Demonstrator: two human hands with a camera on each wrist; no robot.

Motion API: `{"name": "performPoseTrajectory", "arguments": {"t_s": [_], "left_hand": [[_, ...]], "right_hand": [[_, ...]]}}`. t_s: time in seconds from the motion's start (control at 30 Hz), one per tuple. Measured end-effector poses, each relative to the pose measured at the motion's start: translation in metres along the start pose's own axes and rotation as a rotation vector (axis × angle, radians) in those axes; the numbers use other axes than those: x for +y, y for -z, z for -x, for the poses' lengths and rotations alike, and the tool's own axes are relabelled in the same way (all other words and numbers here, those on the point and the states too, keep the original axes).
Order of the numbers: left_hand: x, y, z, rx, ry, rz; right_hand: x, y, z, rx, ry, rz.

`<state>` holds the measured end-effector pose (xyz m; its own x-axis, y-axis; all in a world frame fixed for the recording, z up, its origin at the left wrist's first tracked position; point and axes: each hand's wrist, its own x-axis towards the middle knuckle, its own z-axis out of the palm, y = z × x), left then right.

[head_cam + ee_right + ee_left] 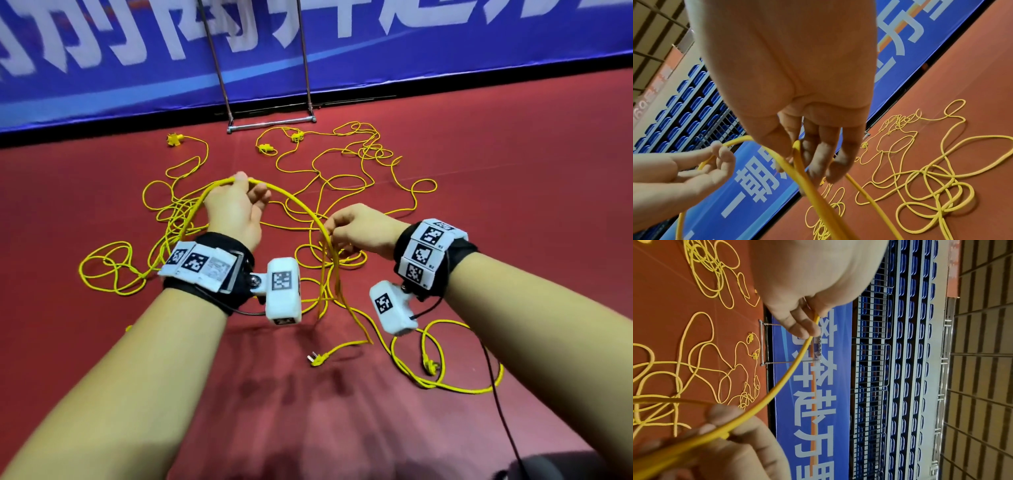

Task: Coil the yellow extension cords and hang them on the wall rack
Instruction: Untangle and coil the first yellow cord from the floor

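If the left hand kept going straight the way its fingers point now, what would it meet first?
Probably the tangle of yellow cords on the red floor, short of the metal rack. The left hand, pinching a cord, points forward and slightly down; depth is unclear.

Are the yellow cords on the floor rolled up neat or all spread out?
Mostly spread out. The yellow cords sprawl in loose, crossing loops over the red floor; only the stretch between the left hand and right hand is lifted.

The extension cords (342,178) lie tangled on the floor (513,171), before the rack (270,124) which stands against the banner (411,58).
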<state>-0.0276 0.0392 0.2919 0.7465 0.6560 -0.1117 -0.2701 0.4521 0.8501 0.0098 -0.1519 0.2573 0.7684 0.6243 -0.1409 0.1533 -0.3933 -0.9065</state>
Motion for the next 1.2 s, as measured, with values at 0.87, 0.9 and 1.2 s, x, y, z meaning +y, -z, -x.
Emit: {"name": "performPoseTrajectory", "arguments": {"t_s": [0.87, 0.9, 1.2], "left_hand": [[0.017, 0.005, -0.006, -0.010, -0.208, -0.097], [0.018, 0.008, -0.010, 0.010, -0.197, -0.080], [-0.035, -0.007, 0.037, -0.410, 0.150, -0.428]], "right_hand": [[0.022, 0.001, 0.003, -0.128, -0.057, 0.108], [0.024, 0.002, 0.003, -0.114, -0.057, 0.125], [-0.014, -0.006, -0.001, -0.006, 0.129, 0.020]]}}
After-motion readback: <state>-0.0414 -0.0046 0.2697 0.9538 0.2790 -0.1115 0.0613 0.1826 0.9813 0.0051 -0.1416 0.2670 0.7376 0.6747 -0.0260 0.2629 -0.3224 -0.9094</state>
